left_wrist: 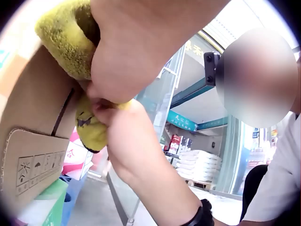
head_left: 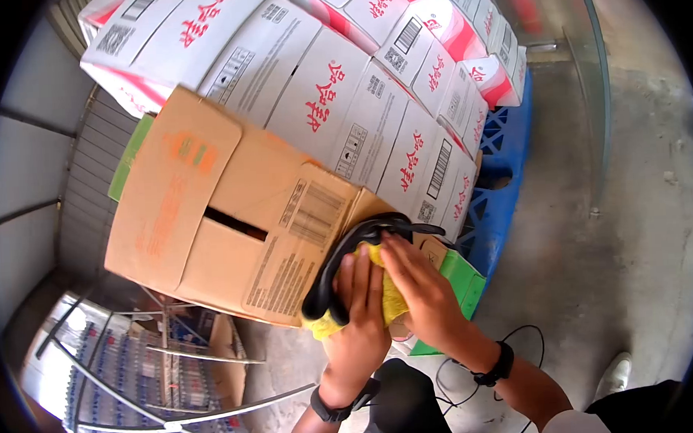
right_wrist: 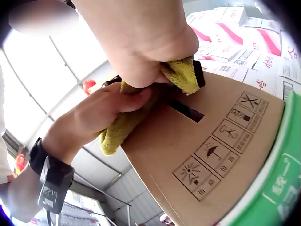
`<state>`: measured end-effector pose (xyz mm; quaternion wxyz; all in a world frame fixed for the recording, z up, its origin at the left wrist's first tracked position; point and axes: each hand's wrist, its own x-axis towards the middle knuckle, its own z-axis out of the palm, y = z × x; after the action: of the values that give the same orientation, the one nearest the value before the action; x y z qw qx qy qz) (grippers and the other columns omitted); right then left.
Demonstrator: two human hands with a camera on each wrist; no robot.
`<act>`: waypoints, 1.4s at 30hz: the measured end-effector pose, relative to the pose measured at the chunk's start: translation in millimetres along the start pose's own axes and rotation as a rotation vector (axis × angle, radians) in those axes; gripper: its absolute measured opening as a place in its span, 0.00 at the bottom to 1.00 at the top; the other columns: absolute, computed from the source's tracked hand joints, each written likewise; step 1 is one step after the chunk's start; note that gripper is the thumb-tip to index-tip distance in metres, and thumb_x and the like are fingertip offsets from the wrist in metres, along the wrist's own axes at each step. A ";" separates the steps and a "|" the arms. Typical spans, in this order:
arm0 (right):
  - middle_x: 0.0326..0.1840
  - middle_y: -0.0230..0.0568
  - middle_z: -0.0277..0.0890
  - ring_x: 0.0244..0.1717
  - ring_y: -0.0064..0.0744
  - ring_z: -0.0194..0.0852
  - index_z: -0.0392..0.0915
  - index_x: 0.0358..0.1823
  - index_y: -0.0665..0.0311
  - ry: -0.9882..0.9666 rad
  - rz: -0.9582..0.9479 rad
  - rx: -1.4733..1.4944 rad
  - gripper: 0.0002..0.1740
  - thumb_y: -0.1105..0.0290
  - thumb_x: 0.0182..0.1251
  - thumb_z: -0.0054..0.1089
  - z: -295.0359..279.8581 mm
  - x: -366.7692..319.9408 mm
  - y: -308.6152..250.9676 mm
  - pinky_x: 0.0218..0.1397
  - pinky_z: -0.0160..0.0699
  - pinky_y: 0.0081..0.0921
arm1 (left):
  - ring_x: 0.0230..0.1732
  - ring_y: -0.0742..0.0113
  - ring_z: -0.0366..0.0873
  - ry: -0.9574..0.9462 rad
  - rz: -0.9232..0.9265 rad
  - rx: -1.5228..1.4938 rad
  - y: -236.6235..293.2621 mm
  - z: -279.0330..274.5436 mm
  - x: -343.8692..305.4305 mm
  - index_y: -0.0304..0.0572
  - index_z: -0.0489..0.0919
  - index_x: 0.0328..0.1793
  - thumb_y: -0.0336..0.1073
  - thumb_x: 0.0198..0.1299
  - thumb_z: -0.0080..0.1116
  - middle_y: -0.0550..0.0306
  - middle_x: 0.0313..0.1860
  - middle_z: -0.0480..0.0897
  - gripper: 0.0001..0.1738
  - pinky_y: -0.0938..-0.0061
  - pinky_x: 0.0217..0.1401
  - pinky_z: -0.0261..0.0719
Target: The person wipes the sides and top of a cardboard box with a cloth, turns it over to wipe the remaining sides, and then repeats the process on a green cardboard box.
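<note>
A yellow fluffy cloth (head_left: 394,300) with a dark edge lies over the near end of a brown cardboard box (head_left: 283,212). My left hand (head_left: 358,294) holds the cloth from the left, its thumb across the fabric in the right wrist view. From the right, my right hand (head_left: 425,291) grips the cloth, fingertips close to those of the left. A glossy black curved band (head_left: 348,248) arches round the cloth on the box, one thin end pointing right; the hands and cloth hide part of it. In the right wrist view, the cloth (right_wrist: 186,75) bunches beside the box's slot.
White cartons (head_left: 317,100) with red lettering are stacked behind the box on a blue pallet (head_left: 497,177). A green carton (head_left: 463,281) sits under the box. Metal rack bars (head_left: 169,426) stand low on the left, with wrapped bottles behind. A black cable (head_left: 537,332) trails on the floor.
</note>
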<state>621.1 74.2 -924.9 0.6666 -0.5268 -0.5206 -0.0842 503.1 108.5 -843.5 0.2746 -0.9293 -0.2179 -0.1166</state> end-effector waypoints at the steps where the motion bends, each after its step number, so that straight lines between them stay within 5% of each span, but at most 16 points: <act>1: 0.72 0.54 0.68 0.71 0.54 0.68 0.67 0.70 0.72 -0.006 0.010 -0.022 0.32 0.80 0.60 0.54 0.1 -5.6 0.7 0.70 0.72 0.40 | 0.80 0.42 0.57 -0.018 0.036 -0.057 -3.7 1.6 -2.2 0.31 0.69 0.74 0.29 0.58 0.50 0.40 0.78 0.64 0.33 0.50 0.81 0.48; 5: 0.71 0.58 0.67 0.68 0.57 0.70 0.65 0.70 0.72 -0.053 -0.001 -0.173 0.33 0.85 0.59 0.52 -2.9 -12.4 -6.5 0.68 0.74 0.40 | 0.79 0.52 0.60 0.083 0.080 -0.032 -6.3 -1.0 -5.4 0.32 0.74 0.69 0.31 0.59 0.48 0.49 0.76 0.69 0.29 0.53 0.81 0.51; 10: 0.72 0.66 0.64 0.68 0.62 0.68 0.59 0.72 0.78 -0.081 -0.032 -0.299 0.48 0.86 0.41 0.64 2.3 -13.5 -17.6 0.68 0.72 0.43 | 0.81 0.56 0.56 0.095 0.109 -0.075 -13.9 10.3 -12.4 0.33 0.71 0.72 0.39 0.57 0.51 0.51 0.79 0.65 0.34 0.54 0.80 0.54; 19: 0.74 0.69 0.58 0.75 0.66 0.58 0.58 0.71 0.80 -0.006 0.104 -0.251 0.51 0.84 0.38 0.69 29.1 -38.0 -22.3 0.75 0.64 0.47 | 0.81 0.57 0.58 0.081 0.150 -0.117 -20.2 15.5 -22.9 0.35 0.75 0.69 0.32 0.56 0.52 0.53 0.76 0.69 0.31 0.53 0.77 0.60; 22: 0.77 0.67 0.55 0.78 0.64 0.53 0.57 0.72 0.79 0.035 0.139 -0.146 0.47 0.84 0.46 0.64 32.0 -33.2 -25.6 0.78 0.59 0.48 | 0.79 0.57 0.61 0.060 0.201 0.059 -16.5 5.0 -17.6 0.37 0.76 0.68 0.32 0.57 0.49 0.54 0.75 0.70 0.30 0.48 0.77 0.57; 28: 0.78 0.64 0.53 0.78 0.59 0.54 0.55 0.75 0.78 0.116 0.203 -0.029 0.37 0.81 0.61 0.48 38.7 -50.1 -22.9 0.79 0.57 0.46 | 0.79 0.42 0.60 -0.029 0.330 0.131 -17.2 9.1 -12.4 0.33 0.73 0.71 0.30 0.59 0.48 0.40 0.76 0.67 0.30 0.50 0.79 0.56; 30: 0.78 0.63 0.54 0.78 0.59 0.54 0.55 0.74 0.78 0.124 0.191 -0.022 0.36 0.80 0.62 0.49 39.6 -54.1 -20.8 0.78 0.57 0.46 | 0.79 0.40 0.60 -0.022 0.364 0.130 -17.2 8.3 -11.8 0.31 0.73 0.71 0.27 0.58 0.49 0.38 0.75 0.68 0.31 0.48 0.79 0.57; 31: 0.78 0.63 0.54 0.78 0.59 0.54 0.55 0.74 0.78 0.118 0.181 -0.019 0.36 0.80 0.62 0.49 39.9 -56.2 -20.7 0.78 0.58 0.46 | 0.76 0.48 0.66 0.034 0.400 0.213 -16.2 5.9 -10.5 0.32 0.78 0.65 0.31 0.60 0.48 0.44 0.71 0.74 0.26 0.51 0.76 0.63; 35: 0.76 0.67 0.55 0.76 0.64 0.56 0.59 0.70 0.83 0.144 0.241 -0.109 0.36 0.78 0.58 0.51 55.5 -75.9 -44.2 0.78 0.59 0.46 | 0.76 0.48 0.66 -0.170 0.448 0.010 -26.6 -12.5 -25.9 0.31 0.78 0.63 0.28 0.54 0.51 0.42 0.69 0.75 0.27 0.51 0.75 0.64; 42: 0.73 0.69 0.59 0.76 0.63 0.57 0.62 0.68 0.84 0.030 0.220 0.012 0.33 0.71 0.63 0.49 66.2 -106.8 -118.7 0.79 0.57 0.49 | 0.74 0.31 0.65 -0.376 0.265 -0.110 -37.3 -71.9 -90.1 0.29 0.81 0.58 0.22 0.50 0.52 0.33 0.65 0.76 0.25 0.45 0.75 0.63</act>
<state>455.2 28.7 -942.0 0.6828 -0.5753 -0.4501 -0.0156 399.5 65.5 -797.6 0.1912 -0.9686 -0.1348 0.0837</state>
